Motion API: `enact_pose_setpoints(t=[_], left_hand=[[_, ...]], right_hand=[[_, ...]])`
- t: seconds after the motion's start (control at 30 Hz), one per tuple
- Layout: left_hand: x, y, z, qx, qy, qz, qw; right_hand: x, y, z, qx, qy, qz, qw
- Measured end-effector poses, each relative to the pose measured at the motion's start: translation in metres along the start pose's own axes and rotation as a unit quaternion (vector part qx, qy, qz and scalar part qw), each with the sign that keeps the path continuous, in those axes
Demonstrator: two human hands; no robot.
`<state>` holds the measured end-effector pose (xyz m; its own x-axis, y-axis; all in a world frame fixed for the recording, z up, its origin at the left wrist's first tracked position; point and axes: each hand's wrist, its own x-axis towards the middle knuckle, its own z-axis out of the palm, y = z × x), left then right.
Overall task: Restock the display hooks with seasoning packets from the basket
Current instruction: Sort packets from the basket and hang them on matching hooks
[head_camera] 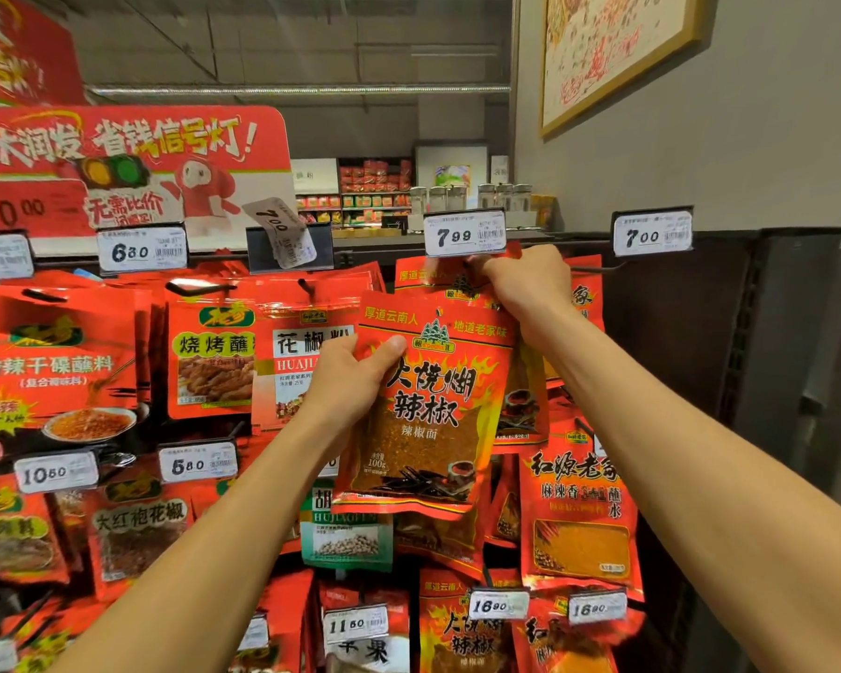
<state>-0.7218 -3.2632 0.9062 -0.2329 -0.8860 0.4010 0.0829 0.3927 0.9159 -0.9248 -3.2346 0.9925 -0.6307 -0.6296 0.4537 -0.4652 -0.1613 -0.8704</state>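
Your left hand [355, 376] is pinching the chili packet's [428, 410] left edge; your right hand [525, 279] is gripping its top corner under the 7.99 tag [464, 233].

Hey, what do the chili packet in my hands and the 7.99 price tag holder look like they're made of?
Chili powder packet: apparently glossy printed plastic film; it shows sheen and flexes where the left hand grips it. 7.99 price tag holder: probably clear rigid plastic over a paper label, with a dark frame.

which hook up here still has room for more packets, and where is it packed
Free: the bare hook under the 7.00 tag, beside the dark end panel. Crowded: the hook under the 7.99 tag, where the right hand works, and every row left of the left hand.
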Motion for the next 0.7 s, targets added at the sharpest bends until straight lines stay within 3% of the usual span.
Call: enact_pose_setpoints(t=[0.2, 0.43, 0.6, 0.7], left_hand=[[0.005, -0.005, 0.004, 0.043, 0.025, -0.018, 0.999], [0.007, -0.003, 0.004, 0.069, 0.013, -0.03, 0.997], [0.0, 0.004, -0.004, 0.054, 0.01, 0.023, 0.998], [-0.002, 0.005, -0.008, 0.03, 0.014, 0.027, 0.999]], right_hand=[[0.003, 0.012, -0.002, 0.03, 0.004, 0.005, 1.0], [0.012, 0.021, 0.01, -0.027, 0.009, 0.021, 0.999], [0.012, 0.045, -0.001, 0.089, -0.129, 0.001, 0.988], [0.024, 0.058, 0.008, 0.044, -0.105, -0.001, 0.994]])
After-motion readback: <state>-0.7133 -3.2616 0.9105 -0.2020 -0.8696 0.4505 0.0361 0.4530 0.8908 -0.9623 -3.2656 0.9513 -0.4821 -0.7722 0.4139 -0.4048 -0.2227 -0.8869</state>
